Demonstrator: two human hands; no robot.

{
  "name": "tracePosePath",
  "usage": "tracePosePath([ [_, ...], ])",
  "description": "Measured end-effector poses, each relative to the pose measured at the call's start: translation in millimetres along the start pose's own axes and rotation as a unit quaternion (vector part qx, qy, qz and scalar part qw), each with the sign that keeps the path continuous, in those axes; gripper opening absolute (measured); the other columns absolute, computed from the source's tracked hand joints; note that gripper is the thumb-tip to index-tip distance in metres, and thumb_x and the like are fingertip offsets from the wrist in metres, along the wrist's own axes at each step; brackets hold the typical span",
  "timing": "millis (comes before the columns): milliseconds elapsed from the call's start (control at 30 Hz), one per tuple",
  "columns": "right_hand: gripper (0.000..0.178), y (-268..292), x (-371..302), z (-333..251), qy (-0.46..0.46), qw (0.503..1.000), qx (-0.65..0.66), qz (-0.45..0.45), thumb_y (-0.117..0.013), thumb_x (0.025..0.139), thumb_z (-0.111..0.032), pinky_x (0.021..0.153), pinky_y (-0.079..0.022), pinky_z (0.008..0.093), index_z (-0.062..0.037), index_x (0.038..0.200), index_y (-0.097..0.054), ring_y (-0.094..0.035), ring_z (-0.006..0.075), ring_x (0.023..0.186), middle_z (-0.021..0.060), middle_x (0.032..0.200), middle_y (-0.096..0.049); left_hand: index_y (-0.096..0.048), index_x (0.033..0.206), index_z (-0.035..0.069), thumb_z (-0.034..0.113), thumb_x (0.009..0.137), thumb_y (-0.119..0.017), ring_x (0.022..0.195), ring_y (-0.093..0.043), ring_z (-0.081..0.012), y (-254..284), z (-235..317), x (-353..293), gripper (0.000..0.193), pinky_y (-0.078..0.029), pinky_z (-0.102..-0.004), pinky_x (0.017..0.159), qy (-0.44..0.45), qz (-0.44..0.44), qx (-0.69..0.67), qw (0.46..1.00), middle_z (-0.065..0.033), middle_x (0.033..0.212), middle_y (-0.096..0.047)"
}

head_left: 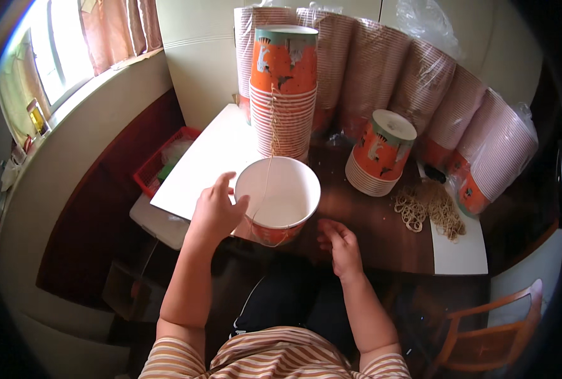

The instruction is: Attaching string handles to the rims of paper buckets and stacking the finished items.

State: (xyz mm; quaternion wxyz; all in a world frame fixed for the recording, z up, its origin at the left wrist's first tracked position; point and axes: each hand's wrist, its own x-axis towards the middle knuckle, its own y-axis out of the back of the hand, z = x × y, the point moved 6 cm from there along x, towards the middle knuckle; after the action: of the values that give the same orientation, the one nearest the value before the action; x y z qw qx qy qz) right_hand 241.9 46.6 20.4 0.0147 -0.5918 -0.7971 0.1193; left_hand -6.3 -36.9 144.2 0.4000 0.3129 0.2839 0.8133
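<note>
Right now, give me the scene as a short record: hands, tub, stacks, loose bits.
open tub: upright, white inside
left hand: open, fingers spread at the tub's left; contact unclear
right hand: fingers curled, right of the tub, apart from it
tall stack: orange tubs, upside down, behind the open tub
short stack: same kind, upside down, to the right
wrapped stacks: along the back, clear plastic
tan strand: in front of the tall stack
tan loops: piled far right

And there's the bucket (287, 192), tall stack (293, 110) just behind it! Short stack (383, 153) off right, loop pile (443, 213) farther right.
</note>
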Motion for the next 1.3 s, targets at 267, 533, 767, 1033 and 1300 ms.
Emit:
tracePosePath([
  [267,0.033,-7.1,-2.9,-6.2,-0.149,0.977,0.105,-0.11,-0.052,0.09,-0.027,0.084,-0.048,0.037,-0.0057,0.116,-0.057,-0.059,0.0196,0.096,0.0094,0.109,-0.061,-0.062,0.108,0.002,0.0,0.08,-0.053,0.056,-0.059,-0.0145,-2.4,15.4,-14.4,0.029,-0.047,-0.0284,0.052,-0.056,-0.044,-0.184,0.98,-0.0126,0.076,-0.065],
  [533,0.032,32.0,-28.3,-16.1,-0.047,0.959,0.222,-0.17,-0.062,0.085,-0.024,0.084,-0.05,0.0374,-0.0031,0.11,-0.057,-0.06,0.0217,0.099,0.0098,0.109,-0.062,-0.06,0.113,0.005,-0.008,0.078,-0.055,0.059,-0.056,-0.0155,0.0,37.1,-38.6,0.038,-0.044,-0.0241,0.051,-0.322,0.084,-0.176,0.926,-0.0092,0.078,-0.062],
  [767,0.016,68.9,-44.4,-28.3,0.074,0.976,0.193,-0.062,-0.063,0.083,-0.008,0.076,-0.054,0.0372,-0.0055,0.097,-0.055,-0.063,0.0186,0.088,0.0089,0.096,-0.063,-0.055,0.119,0.002,0.025,0.084,-0.064,0.106,-0.054,-0.0308,-21.1,70.6,-60.0,0.043,-0.041,-0.0415,0.09,-0.35,-0.054,-0.281,0.892,-0.0171,0.114,-0.057],
  [1033,0.025,63.6,-61.6,-56.7,0.331,0.937,0.03,0.105,-0.07,0.082,-0.012,0.082,-0.042,0.0241,-0.0044,0.096,-0.052,-0.052,0.0085,0.088,0.0016,0.096,-0.057,-0.063,0.079,0.005,0.004,0.076,-0.065,0.067,-0.058,-0.0275,-32.9,66.0,-100.5,0.004,-0.048,-0.0383,0.067,-0.363,0.084,-0.172,0.912,-0.0078,0.074,-0.061],
  [1300,0.024,51.2,-62.7,-44.0,0.398,0.912,0.034,0.089,-0.069,0.083,-0.009,0.088,-0.041,0.0284,-0.004,0.097,-0.05,-0.051,0.0132,0.097,0.0054,0.105,-0.053,-0.068,0.096,0.007,0.023,0.075,-0.071,0.072,-0.057,-0.0215,-20.2,76.0,-97.0,0.027,-0.041,-0.0344,0.068,-0.391,0.145,-0.106,0.903,-0.0069,0.091,-0.059],
])
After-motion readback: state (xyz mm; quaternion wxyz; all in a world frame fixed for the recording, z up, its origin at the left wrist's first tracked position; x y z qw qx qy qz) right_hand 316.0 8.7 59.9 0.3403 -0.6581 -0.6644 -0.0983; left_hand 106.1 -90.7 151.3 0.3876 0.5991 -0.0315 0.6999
